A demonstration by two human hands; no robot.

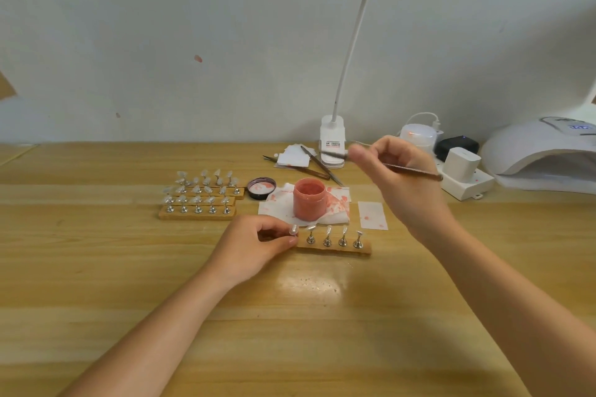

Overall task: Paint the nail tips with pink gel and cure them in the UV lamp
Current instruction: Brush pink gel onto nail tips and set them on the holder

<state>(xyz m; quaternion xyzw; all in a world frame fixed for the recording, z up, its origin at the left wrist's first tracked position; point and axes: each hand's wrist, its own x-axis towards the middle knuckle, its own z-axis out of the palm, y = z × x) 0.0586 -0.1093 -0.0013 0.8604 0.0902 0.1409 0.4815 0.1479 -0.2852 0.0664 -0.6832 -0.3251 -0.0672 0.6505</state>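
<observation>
Left hand (pixel 258 243) rests low on the tabletop (pixel 129 267), knuckles up, fingers curled, thumb and forefinger pinching the leftmost nail tip (pixel 293 229) of the near strip. Right hand (pixel 396 177) is raised above the tabletop, right of the jar, wrist bent, fingers clenched around a thin brush (pixel 409 169); the brush lies roughly level, handle end pointing right, bristle end blurred toward the left.

Near wooden strip (pixel 335 248): five metal stands, each with one clear nail tip; four stand free, the fifth is at the left hand's fingers. Far-left group of strips (pixel 200 200): about four strips stacked back to front, five stands on the front one, further rows too crowded to count exactly. None of the tips shows pink.

One open jar of pink gel (pixel 309 200) sits on a pink-stained white tissue (pixel 338 203), just beyond the near strip. Its one lid (pixel 262 187) lies upturned to the left of the jar. One small stained paper square (pixel 372 215) lies to the right of the tissue.

One white UV lamp (pixel 545 151) sits at the far right edge, well apart from the tips. One white clip desk lamp (pixel 332 145) stands far centre, with two tweezers (pixel 317 164) lying on paper beside it.
</observation>
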